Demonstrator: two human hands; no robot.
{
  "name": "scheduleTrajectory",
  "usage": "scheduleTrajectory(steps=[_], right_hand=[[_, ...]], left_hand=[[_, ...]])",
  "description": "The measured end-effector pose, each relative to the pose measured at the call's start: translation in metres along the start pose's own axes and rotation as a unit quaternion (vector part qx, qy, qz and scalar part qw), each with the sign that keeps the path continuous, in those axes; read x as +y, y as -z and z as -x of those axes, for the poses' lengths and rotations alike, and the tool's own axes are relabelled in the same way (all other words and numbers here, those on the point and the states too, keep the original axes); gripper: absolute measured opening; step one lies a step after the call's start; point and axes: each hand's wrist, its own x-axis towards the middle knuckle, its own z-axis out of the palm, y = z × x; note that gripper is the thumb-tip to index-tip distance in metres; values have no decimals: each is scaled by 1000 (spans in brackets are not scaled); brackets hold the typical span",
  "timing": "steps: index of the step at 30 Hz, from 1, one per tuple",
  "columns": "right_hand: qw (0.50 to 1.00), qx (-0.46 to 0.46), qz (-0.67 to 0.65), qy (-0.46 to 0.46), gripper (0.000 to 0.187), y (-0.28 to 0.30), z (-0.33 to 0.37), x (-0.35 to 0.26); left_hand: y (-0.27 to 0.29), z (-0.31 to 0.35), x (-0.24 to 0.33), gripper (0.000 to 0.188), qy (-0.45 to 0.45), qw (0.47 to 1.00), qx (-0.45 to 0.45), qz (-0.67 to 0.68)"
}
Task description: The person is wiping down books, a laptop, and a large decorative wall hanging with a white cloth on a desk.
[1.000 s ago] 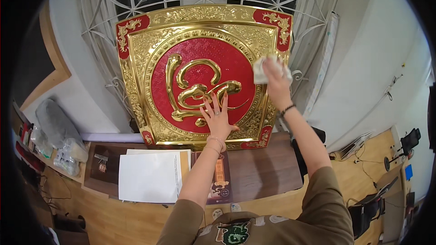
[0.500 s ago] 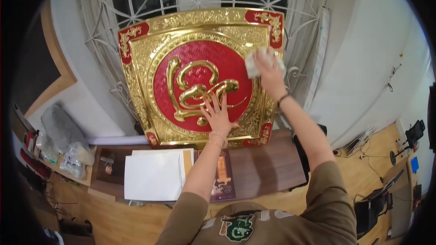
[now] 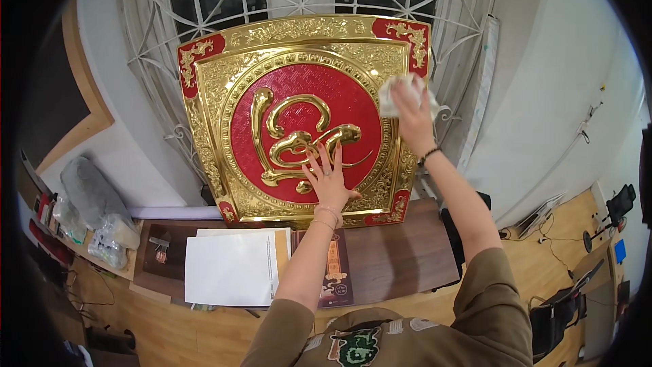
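Note:
A large square plaque (image 3: 295, 110) with a gold embossed frame, red corners and a red round middle leans upright against the window grille. Raised gold curved strokes stand out on its red disc. My left hand (image 3: 329, 182) lies with fingers spread on the lower middle of the disc, touching the gold strokes. At the plaque's right border, my right hand (image 3: 416, 117) presses a white cloth (image 3: 388, 98) against the gold frame. The cloth is bunched under its fingers and hides part of that edge.
The plaque stands on a dark wooden table (image 3: 401, 258). White sheets (image 3: 227, 268) and a dark printed box (image 3: 337, 285) lie before it. Wrapped bundles (image 3: 109, 241) sit at the left. A black chair (image 3: 553, 316) and cables on the floor are at the right.
My right hand and the cloth have slid a little right along the plaque's right border. My left hand stays spread in the same place on the disc.

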Motion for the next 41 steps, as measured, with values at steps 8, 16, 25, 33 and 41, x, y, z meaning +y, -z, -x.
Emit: scheduleTrajectory(steps=[8, 16, 25, 33, 41], right_hand=[[994, -46, 87, 50, 65, 19, -44, 27], [1000, 1, -1, 10, 57, -8, -2, 7], [995, 42, -57, -71, 65, -1, -57, -4], [995, -7, -67, 72, 61, -1, -11, -9], [998, -33, -27, -35, 53, -28, 22, -23]], left_hand=[[-11, 0, -7, 151, -28, 999, 25, -29], [-13, -1, -4, 150, -38, 998, 54, -22], [-15, -1, -6, 150, -33, 998, 37, -26], [-10, 1, -3, 145, -20, 999, 41, 19], [-7, 1, -5, 142, -18, 999, 38, 15]])
